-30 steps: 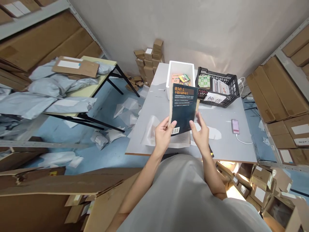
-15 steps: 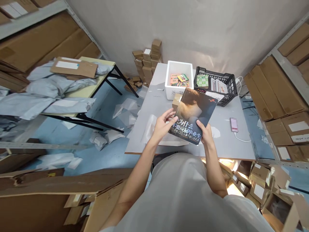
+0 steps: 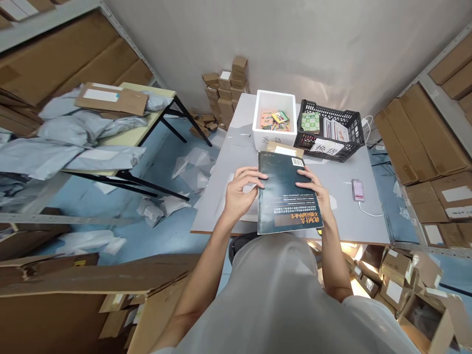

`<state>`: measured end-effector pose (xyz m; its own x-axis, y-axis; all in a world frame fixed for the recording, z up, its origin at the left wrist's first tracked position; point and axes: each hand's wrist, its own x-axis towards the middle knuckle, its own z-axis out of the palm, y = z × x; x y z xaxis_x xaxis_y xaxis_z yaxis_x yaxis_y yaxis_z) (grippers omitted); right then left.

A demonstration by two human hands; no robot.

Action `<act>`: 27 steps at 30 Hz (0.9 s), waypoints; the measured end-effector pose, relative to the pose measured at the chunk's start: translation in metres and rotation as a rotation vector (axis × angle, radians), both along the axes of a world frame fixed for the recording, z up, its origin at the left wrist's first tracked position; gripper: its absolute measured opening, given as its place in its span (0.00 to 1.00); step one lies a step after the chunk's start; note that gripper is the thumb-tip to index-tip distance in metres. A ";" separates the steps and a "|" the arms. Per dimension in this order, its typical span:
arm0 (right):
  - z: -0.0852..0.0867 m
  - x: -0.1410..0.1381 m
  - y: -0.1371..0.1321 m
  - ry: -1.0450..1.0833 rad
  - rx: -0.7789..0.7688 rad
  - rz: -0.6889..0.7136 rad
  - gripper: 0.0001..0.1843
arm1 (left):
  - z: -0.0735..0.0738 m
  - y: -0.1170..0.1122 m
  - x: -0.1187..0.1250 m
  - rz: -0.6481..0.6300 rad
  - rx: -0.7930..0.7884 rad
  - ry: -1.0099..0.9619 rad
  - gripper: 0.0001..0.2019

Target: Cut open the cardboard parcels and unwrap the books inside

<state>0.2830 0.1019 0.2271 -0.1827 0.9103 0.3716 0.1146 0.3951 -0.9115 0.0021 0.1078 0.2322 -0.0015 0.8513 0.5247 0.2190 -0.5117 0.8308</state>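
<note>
A dark book (image 3: 285,191) is held over the near side of the table, its back cover up and the orange title print upside down at the near edge. My left hand (image 3: 239,191) grips its left edge, fingertips lying just over the cover. On the opposite edge, my right hand (image 3: 317,194) has its fingers on the cover and its thumb hidden beneath. Behind the book lies a small cardboard box (image 3: 285,149) with a white label, partly covered by it.
At the back of the grey table (image 3: 236,147) stand a white foam box (image 3: 275,140) of small colourful packs and a black crate (image 3: 332,150) of books. A phone (image 3: 357,191) on a cable lies right. Parcels cover the left table (image 3: 155,123); cartons crowd both sides.
The book has been flipped from its front cover to its back cover and brought nearer my body. Both hands have shifted their hold along its side edges.
</note>
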 end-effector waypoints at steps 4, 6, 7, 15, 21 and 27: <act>0.001 0.007 -0.002 -0.031 0.001 -0.035 0.22 | 0.001 -0.006 -0.003 0.046 0.013 0.039 0.07; -0.005 0.010 -0.004 -0.005 -0.057 -0.019 0.32 | -0.003 -0.007 -0.006 0.048 -0.032 -0.002 0.07; -0.009 0.011 -0.005 0.016 -0.087 -0.020 0.35 | -0.006 -0.007 -0.008 0.045 -0.055 -0.023 0.08; -0.027 0.005 -0.003 0.045 -0.179 -0.213 0.41 | -0.010 -0.008 -0.014 -0.019 -0.272 0.021 0.11; -0.024 0.013 -0.006 0.032 -0.281 -0.150 0.30 | -0.016 -0.007 -0.021 -0.141 -0.418 -0.070 0.22; -0.024 0.002 0.000 0.166 -0.397 -0.121 0.33 | -0.018 0.002 -0.013 -0.037 -0.396 -0.155 0.27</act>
<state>0.2848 0.1014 0.2027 -0.0335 0.9994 0.0047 -0.0226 0.0039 -0.9997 -0.0105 0.1096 0.2144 -0.0201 0.9880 0.1532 0.0637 -0.1517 0.9864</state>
